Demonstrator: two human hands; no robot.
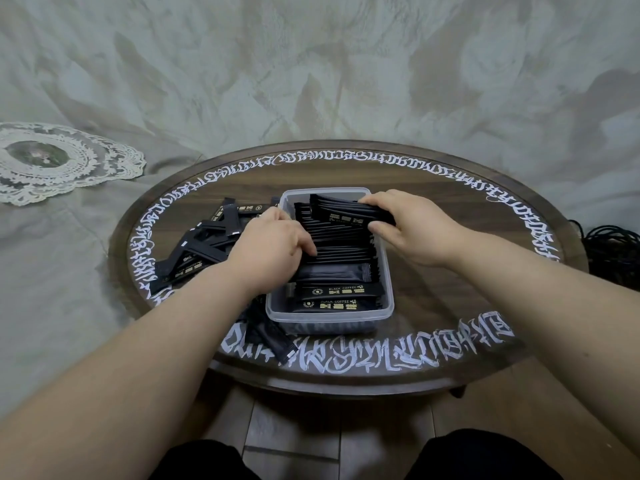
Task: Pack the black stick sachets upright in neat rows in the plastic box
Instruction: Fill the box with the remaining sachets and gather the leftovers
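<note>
My right hand [412, 230] pinches a bundle of black sachets [346, 214] over the far end of the plastic box [329, 315]; my left hand [273, 247] curls its grip into the packed rows [339, 251]; two front sachets read "BLACK COFFEE"; loose sachets [204, 244] lie left on the table [450, 306], ringed with white script I can't read.

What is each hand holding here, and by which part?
The right hand pinches a bundle of sachets by its right end. The left hand presses on the packed sachets; no clear grip shows.
</note>
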